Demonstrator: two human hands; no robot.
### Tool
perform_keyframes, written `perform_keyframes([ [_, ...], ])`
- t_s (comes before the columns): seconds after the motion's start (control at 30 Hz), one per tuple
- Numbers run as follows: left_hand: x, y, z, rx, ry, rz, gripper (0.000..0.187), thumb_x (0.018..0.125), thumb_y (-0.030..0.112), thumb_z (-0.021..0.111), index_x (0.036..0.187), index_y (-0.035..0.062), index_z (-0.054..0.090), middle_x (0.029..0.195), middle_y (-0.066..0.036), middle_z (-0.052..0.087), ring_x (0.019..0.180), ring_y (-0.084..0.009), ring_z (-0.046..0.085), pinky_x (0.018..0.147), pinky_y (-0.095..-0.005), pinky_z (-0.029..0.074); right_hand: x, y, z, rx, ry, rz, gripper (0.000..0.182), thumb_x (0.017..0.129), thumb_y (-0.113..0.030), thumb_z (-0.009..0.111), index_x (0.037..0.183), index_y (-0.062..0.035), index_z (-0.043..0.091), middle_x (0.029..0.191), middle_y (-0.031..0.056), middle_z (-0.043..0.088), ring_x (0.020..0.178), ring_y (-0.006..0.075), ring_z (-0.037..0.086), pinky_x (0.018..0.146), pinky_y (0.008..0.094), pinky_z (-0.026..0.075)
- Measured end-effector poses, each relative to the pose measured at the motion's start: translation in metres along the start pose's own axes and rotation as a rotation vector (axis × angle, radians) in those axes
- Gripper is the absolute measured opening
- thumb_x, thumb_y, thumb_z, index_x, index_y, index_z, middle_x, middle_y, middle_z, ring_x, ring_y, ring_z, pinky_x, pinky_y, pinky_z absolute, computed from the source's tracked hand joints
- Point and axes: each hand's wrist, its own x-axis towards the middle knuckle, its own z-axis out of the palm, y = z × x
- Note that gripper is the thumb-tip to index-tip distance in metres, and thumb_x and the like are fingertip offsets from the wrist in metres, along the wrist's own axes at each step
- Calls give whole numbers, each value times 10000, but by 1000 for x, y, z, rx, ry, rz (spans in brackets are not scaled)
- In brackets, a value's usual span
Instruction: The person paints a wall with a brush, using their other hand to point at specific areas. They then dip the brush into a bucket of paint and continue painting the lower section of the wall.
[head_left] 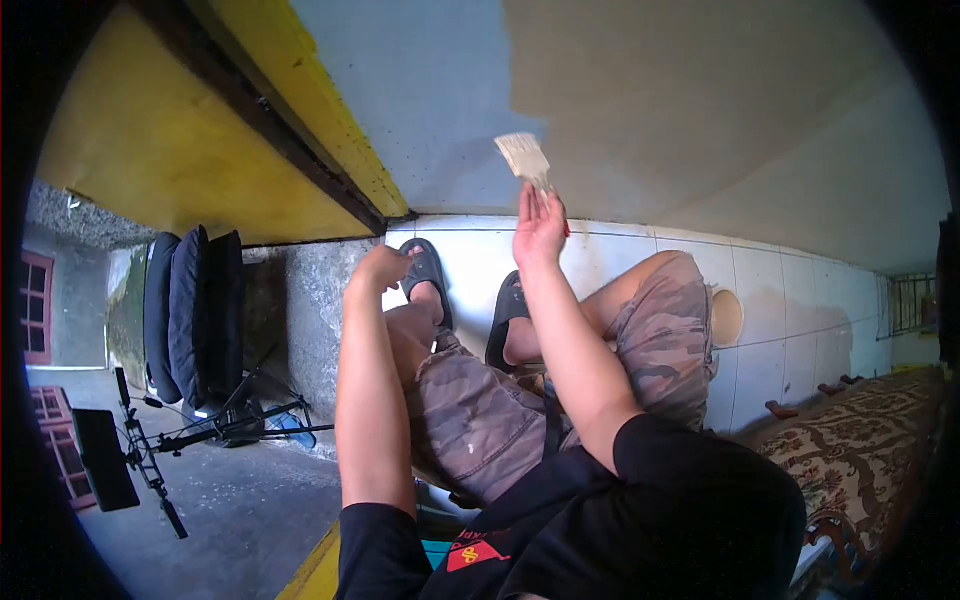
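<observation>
My right hand point(541, 230) is closed around the handle of a paintbrush point(524, 155), its wide, pale bristles pointing up toward the wall. A bit of red shows beside the palm. Behind the brush, the wall point(420, 80) is grey-blue on the left and brownish-beige point(650, 100) on the right, with the bristles close to where the two colours meet. My left hand point(382, 268) hangs above a dark sandal point(424, 270), fingers loosely stretched out and holding nothing.
White floor tiles point(620, 240) run along the wall. A tan round container point(727, 318) stands beside my right knee. At left are a yellow door point(190, 120), dark cushions point(190, 315) and a black stand point(160, 440). Patterned upholstery point(850, 440) lies at right.
</observation>
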Motion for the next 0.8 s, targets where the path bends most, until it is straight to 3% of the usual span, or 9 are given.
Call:
perform_keyframes([
  [0.03, -3, -1, 0, -1, -44, -26, 394, 863, 345, 586, 1098, 38, 657, 932, -97, 700, 704, -199, 674, 593, -335, 527, -1, 2, 6, 33, -46, -5, 314, 884, -179, 602, 1127, -19, 484, 1116, 151, 560, 1050, 237, 574, 951, 336, 500],
  [0.13, -13, -3, -3, -24, -92, -61, 363, 886, 315, 554, 1153, 83, 636, 981, -89, 696, 702, -179, 666, 592, -307, 518, -9, 13, 22, 180, 55, 11, 320, 906, -161, 573, 1131, 47, 480, 1117, 180, 545, 1055, 272, 573, 939, 347, 517],
  [0.3, -15, -20, -5, 22, -134, -178, 368, 913, 315, 513, 1207, 108, 591, 1037, -79, 687, 751, -171, 666, 600, -303, 513, -45, 22, 12, -26, 40, 104, 348, 936, -319, 554, 1137, -45, 477, 1062, 177, 576, 975, 237, 611, 875, 351, 532],
  [0.4, -14, -18, -3, -122, -57, -129, 330, 886, 301, 550, 1028, 30, 675, 930, -88, 704, 687, -168, 663, 538, -308, 488, -35, 3, 0, -88, 12, 131, 352, 942, -354, 548, 1120, -59, 475, 1010, 164, 599, 920, 228, 627, 830, 349, 547],
  [0.47, -14, -13, -6, -44, -146, -154, 351, 915, 307, 512, 1197, 117, 597, 1061, -83, 681, 758, -167, 664, 605, -308, 512, -29, -13, 1, -131, -32, 86, 341, 944, -356, 547, 1103, -63, 476, 955, 148, 619, 877, 218, 639, 788, 346, 561],
  [0.5, -16, -11, -6, -55, -137, -134, 347, 916, 304, 513, 1190, 112, 601, 1050, -83, 684, 757, -168, 665, 608, -308, 514, -27, -21, 3, -171, -69, 63, 340, 941, -365, 552, 1098, -72, 478, 915, 135, 622, 846, 206, 639, 751, 335, 561],
  [0.63, -13, -5, -6, -60, -59, -39, 361, 903, 314, 521, 1158, 80, 621, 1030, -81, 691, 742, -178, 668, 607, -315, 521, -24, -51, 8, -439, -207, -26, 276, 917, -294, 614, 1056, -85, 498, 865, 98, 612, 774, 179, 623, 692, 319, 548],
  [0.7, -12, 4, -3, 4, -30, 12, 381, 892, 325, 538, 1161, 68, 618, 1042, -84, 688, 731, -189, 671, 603, -331, 525, -25, -65, 11, -496, -307, 0, 223, 910, -195, 621, 1063, -78, 509, 928, 111, 622, 840, 184, 627, 733, 334, 554],
  [0.8, 12, 12, 13, 81, 18, 104, 315, 873, 302, 564, 1029, 50, 672, 959, -137, 693, 743, -218, 678, 623, -339, 520, -18, -83, 11, -925, -705, -5, 297, 895, -51, 558, 1186, -42, 501, 1162, 160, 587, 1048, 214, 589, 847, 358, 539],
])
